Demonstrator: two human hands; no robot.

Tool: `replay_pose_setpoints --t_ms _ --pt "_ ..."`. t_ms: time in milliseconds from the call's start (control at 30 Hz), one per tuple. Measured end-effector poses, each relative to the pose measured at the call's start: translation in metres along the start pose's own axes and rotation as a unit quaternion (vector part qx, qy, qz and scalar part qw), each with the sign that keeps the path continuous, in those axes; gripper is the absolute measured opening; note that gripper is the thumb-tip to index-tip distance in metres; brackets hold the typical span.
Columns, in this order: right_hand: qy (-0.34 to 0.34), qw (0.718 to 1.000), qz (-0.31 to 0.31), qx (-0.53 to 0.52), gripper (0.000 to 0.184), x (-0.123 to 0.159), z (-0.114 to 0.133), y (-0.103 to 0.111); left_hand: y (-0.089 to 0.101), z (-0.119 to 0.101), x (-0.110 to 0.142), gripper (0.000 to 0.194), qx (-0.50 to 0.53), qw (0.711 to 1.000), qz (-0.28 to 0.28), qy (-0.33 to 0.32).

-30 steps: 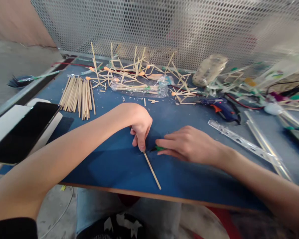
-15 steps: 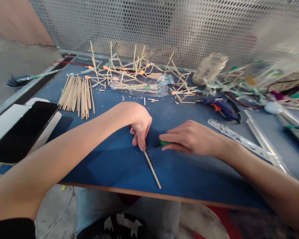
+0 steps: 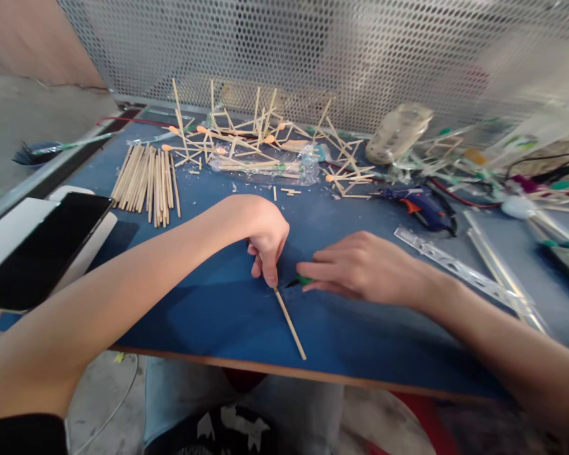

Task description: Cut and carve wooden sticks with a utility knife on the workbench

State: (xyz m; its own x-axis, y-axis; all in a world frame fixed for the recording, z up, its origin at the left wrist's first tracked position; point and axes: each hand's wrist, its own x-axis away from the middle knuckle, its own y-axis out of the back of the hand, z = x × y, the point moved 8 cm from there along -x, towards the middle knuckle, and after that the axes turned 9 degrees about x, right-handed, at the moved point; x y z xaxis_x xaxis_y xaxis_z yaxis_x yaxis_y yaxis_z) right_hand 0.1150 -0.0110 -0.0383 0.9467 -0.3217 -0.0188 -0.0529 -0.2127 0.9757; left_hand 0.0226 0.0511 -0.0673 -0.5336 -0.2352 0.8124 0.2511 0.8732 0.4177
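My left hand (image 3: 269, 248) bends down over the blue tabletop, its fingers pinching the upper end of a thin wooden stick (image 3: 291, 325). The stick lies slanted, its free end pointing toward the table's front edge. Just right of it, my right hand (image 3: 355, 268) is closed around a small green-handled cutter (image 3: 303, 279). The dark, narrow tip of the cutter points left and sits close to the stick beside my left fingertips. Whether the tip touches the stick I cannot tell. My right palm hides most of the handle.
Wooden sticks (image 3: 152, 183) lie bundled at the left, near a black phone (image 3: 47, 246). Glued stick frames (image 3: 246, 142) stand along the perforated metal screen (image 3: 284, 57). A blue glue gun (image 3: 424, 205), a clear ruler (image 3: 455, 265) and a plastic jar (image 3: 401, 133) are at the right.
My right hand has moved slightly left with the cutter, bringing its tip nearer the stick. My left hand and the stick stay in place.
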Motion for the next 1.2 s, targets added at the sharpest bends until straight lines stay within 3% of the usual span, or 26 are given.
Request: replay_pose_setpoints --t_ms 333,500,633,1200 --pt "0.008 0.999 0.005 -0.048 0.032 -0.0001 -0.0030 -0.0021 -0.0004 0.0016 -0.0022 0.035 -0.001 1.000 0.004 0.007" --pt "-0.024 1.000 -0.007 -0.010 0.033 0.0009 -0.0037 0.0007 0.0000 0.0019 -0.0025 0.036 -0.005 1.000 0.003 0.008" --pt "0.006 1.000 -0.005 -0.025 0.033 0.0011 0.0004 0.0003 -0.0002 0.0021 -0.0032 0.037 0.000 1.000 0.007 0.003" --pt "-0.003 1.000 -0.019 0.014 0.033 0.0022 0.0019 0.0031 -0.0007 0.0000 0.0009 0.037 -0.004 1.000 0.003 0.001"
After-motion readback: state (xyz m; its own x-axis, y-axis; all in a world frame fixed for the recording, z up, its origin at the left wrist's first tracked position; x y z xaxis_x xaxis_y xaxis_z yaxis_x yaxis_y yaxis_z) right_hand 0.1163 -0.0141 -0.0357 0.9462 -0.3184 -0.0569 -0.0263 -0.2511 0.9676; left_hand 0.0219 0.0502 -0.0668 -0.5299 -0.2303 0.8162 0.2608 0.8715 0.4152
